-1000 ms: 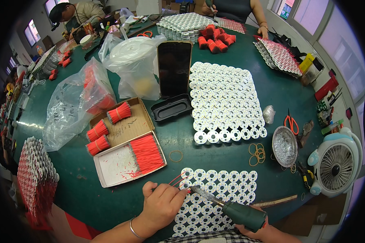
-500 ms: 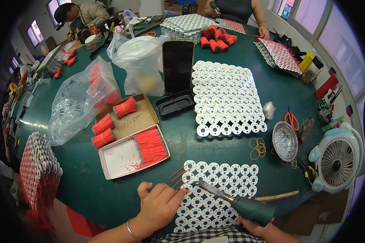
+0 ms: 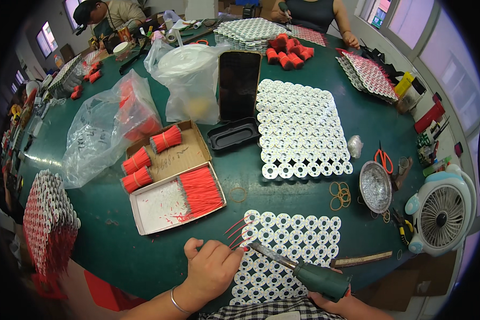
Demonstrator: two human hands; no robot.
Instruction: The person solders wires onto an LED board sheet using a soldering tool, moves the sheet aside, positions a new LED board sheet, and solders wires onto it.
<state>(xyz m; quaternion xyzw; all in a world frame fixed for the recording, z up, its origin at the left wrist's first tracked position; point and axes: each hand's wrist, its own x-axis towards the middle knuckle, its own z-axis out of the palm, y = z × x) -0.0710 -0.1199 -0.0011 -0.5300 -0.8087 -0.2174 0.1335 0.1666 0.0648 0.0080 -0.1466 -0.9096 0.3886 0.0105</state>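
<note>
In front of me lies a panel of white round circuit boards (image 3: 285, 236) joined in rows, each with a hole in its middle. Several thin red wires (image 3: 234, 230) stick out from its left edge at the upper rows. My left hand (image 3: 212, 269) is closed in a pinch at that edge, its fingertips on a red wire whose end is mostly covered. My right hand (image 3: 333, 303) is wrapped round the green handle of a soldering iron (image 3: 321, 278). The iron's metal tip reaches the edge board right beside my left fingertips.
A shallow box (image 3: 144, 221) of red wires lies left, bundles behind it. Beyond stand a phone (image 3: 239, 88), a black tray (image 3: 232, 134) and stacked board panels (image 3: 304, 130). On the right are a metal bowl (image 3: 376, 186), pliers (image 3: 402, 226) and a fan (image 3: 441, 213). Two people work across the table.
The soldering iron has moved left and slightly down, bringing its tip to the board at my left fingertips. My left hand keeps its pinch there. The whole view has shifted slightly.
</note>
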